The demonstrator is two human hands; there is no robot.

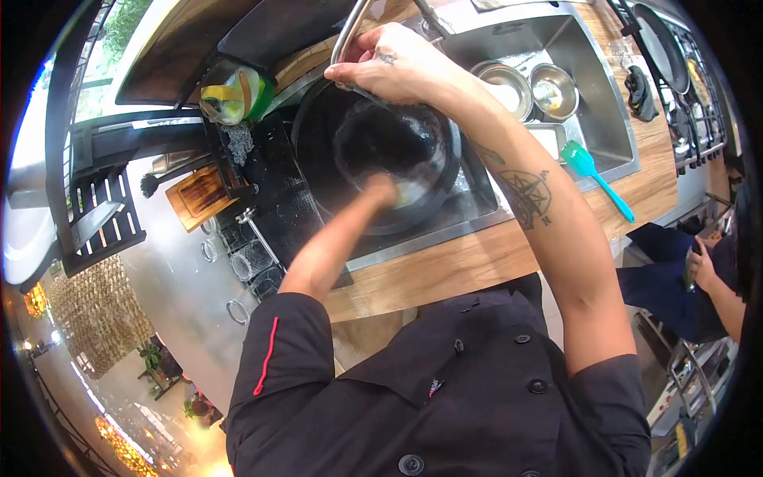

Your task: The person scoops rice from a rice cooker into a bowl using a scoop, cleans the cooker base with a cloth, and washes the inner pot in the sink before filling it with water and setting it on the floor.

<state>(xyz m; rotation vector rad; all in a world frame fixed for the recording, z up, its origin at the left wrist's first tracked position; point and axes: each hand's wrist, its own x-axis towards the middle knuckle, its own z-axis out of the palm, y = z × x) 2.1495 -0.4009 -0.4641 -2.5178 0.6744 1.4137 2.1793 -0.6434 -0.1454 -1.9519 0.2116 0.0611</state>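
Note:
A large black pan (318, 151) sits in the left basin of the sink, its inside wet and shiny. Down inside it is my left hand (380, 191), smeared by motion, so its fingers do not show clearly. A pale, blurred patch lies beside that hand; I cannot tell whether it is foam or something held. Above the pan's far rim, my right hand (389, 65) is closed, thumb and curled fingers around the curved metal faucet spout (346, 40).
Metal bowls (555, 89) stand in the right basin. A turquoise silicone brush (584, 163) lies across the sink's front edge onto the wooden counter (445, 274). A soap container (230, 99) is at left. Another person's hand (701, 266) shows at far right, near a stove.

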